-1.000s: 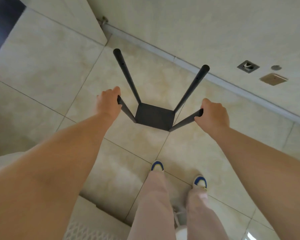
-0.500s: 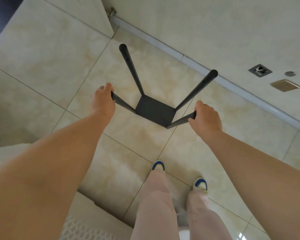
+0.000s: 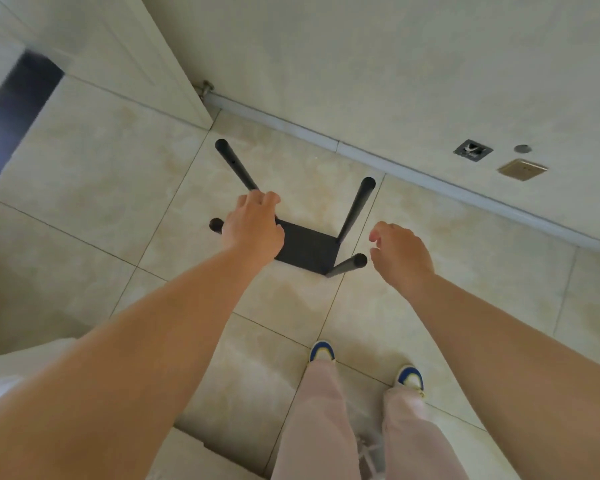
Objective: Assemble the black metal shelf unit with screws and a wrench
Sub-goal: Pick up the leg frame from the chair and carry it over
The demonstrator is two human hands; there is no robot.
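Four black metal tube legs (image 3: 355, 208) already stand on the square black shelf panel (image 3: 307, 247); both hands (image 3: 253, 223) hover loosely open, holding nothing, with no screws or wrench in view.

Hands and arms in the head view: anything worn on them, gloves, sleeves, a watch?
Nothing shows on them. The left hand and the right hand are bare, with no gloves, and no rings or watch that I can make out. Both forearms are bare as far as the frame's edge, so no sleeve is in view. No marks or bandages are visible.
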